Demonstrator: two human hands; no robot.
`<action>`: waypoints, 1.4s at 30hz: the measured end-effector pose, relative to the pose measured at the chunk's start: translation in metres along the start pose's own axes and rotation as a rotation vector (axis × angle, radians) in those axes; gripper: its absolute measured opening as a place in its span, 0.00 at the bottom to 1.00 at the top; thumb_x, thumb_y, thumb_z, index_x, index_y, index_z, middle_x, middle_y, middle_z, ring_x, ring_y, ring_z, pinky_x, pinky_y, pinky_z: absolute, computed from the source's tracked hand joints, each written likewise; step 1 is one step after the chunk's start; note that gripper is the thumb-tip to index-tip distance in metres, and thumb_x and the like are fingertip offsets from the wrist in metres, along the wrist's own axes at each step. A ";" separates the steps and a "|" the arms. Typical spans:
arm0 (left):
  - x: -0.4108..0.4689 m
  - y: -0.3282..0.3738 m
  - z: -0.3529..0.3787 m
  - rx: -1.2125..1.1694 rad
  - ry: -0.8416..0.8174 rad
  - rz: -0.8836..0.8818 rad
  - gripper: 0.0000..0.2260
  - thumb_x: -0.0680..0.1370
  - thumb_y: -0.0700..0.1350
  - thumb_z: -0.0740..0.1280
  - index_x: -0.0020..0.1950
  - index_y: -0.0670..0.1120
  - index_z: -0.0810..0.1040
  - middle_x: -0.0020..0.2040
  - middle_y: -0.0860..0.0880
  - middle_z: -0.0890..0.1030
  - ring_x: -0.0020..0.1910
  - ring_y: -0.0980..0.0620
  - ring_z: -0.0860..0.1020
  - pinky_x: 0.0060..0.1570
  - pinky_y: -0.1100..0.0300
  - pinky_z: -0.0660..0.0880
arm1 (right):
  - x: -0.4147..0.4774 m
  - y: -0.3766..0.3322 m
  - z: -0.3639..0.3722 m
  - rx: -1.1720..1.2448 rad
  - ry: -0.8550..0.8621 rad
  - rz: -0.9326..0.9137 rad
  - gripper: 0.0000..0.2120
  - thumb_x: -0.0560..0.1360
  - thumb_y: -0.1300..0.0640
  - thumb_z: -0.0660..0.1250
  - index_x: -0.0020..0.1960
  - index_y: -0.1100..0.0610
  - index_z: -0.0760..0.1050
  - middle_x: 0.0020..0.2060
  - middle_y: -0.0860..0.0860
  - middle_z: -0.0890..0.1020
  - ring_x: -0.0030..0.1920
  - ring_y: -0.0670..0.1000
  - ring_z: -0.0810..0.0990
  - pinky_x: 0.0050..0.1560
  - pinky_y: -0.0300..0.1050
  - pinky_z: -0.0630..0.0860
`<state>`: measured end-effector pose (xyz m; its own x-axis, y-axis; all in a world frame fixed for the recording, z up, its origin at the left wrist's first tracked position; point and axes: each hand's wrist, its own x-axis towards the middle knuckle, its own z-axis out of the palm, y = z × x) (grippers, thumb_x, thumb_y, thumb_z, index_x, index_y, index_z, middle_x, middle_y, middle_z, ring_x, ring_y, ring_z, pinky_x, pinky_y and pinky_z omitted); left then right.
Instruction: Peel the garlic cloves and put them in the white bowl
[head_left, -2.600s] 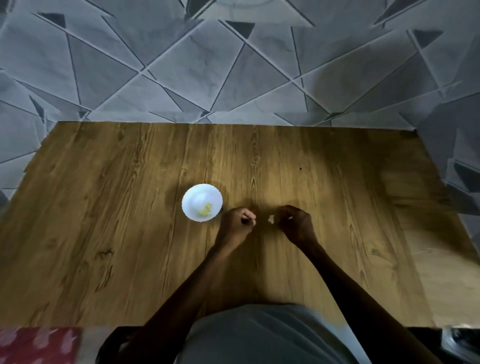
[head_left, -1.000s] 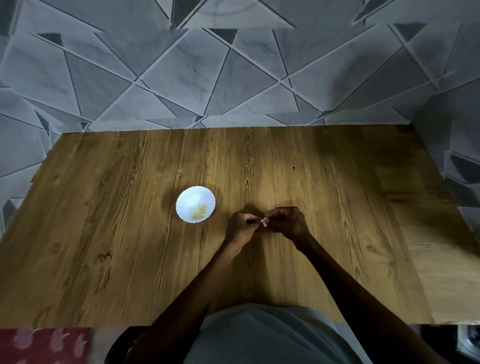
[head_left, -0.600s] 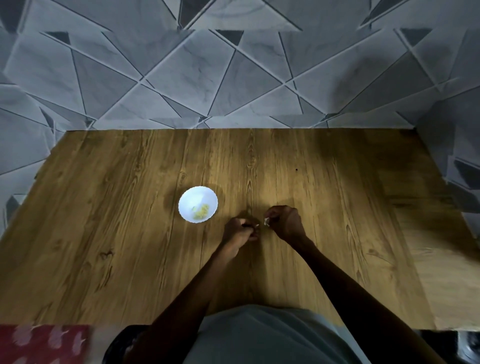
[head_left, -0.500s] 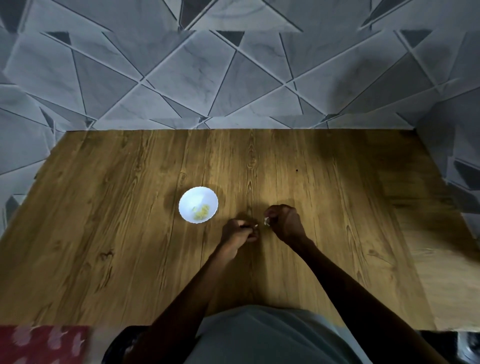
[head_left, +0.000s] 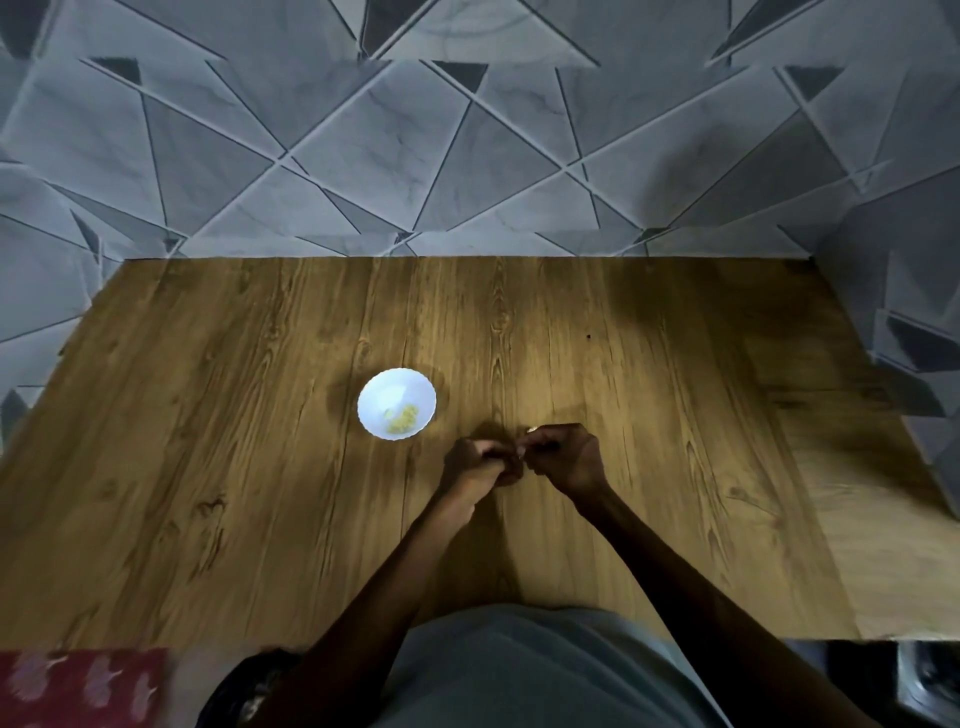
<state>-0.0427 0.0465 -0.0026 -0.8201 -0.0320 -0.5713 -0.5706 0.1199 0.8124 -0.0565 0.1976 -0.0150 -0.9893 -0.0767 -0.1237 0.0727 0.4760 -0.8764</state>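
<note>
Half a second ago a gap showed between my two hands; now it has closed and my fingertips meet above the worktop (head_left: 649, 415).

Curled tight, my right fingers (head_left: 549, 436) pinch the garlic clove (head_left: 532, 429), which shows only as a pale speck at their top edge, too small for me to tell which way its long axis runs. My left fingers (head_left: 492, 451) are curled too and touch the right ones. I cannot tell whether they grip the clove or only press against the other hand.

My left hand (head_left: 480, 462) and right hand (head_left: 566, 457) sit knuckles up, just clear of the wood. Both forearms run back toward my body and spread apart in a V.

Up and to the left of my left hand, near but apart, stands the white bowl (head_left: 387, 395), upright. It has a small heap of yellowish peeled cloves (head_left: 402, 417) on its near side. Nothing lies between my hands and the bowl.

Farther out, a tiny dark speck (head_left: 588, 336) marks the wood beyond my right hand. A grey tiled wall (head_left: 363, 156) with a triangle pattern rises behind the worktop. A red patterned cloth (head_left: 78, 686) shows at the lower left, beside my grey shirt (head_left: 519, 670).
</note>
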 end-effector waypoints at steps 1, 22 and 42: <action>-0.003 0.000 0.000 0.031 -0.001 0.030 0.07 0.76 0.34 0.69 0.52 0.40 0.83 0.45 0.44 0.85 0.41 0.53 0.84 0.41 0.65 0.79 | -0.001 0.000 0.001 0.024 0.014 0.031 0.04 0.72 0.65 0.73 0.43 0.57 0.85 0.38 0.49 0.86 0.35 0.39 0.82 0.37 0.34 0.78; -0.014 -0.039 -0.024 1.170 0.075 0.268 0.37 0.73 0.50 0.73 0.76 0.48 0.58 0.77 0.47 0.53 0.76 0.42 0.53 0.72 0.48 0.59 | -0.030 0.007 0.015 -0.471 -0.116 0.016 0.07 0.77 0.64 0.66 0.45 0.56 0.81 0.38 0.48 0.83 0.36 0.45 0.82 0.35 0.35 0.78; -0.010 -0.043 -0.023 1.204 0.121 0.284 0.40 0.72 0.54 0.73 0.77 0.47 0.56 0.78 0.46 0.53 0.76 0.42 0.55 0.73 0.48 0.60 | -0.024 -0.013 0.027 -0.875 -0.264 -0.034 0.07 0.79 0.60 0.62 0.56 0.59 0.75 0.50 0.54 0.81 0.48 0.52 0.80 0.51 0.44 0.78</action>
<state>-0.0110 0.0187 -0.0290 -0.9434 0.0605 -0.3262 -0.0228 0.9691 0.2457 -0.0304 0.1691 -0.0130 -0.9202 -0.2498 -0.3013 -0.1843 0.9557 -0.2294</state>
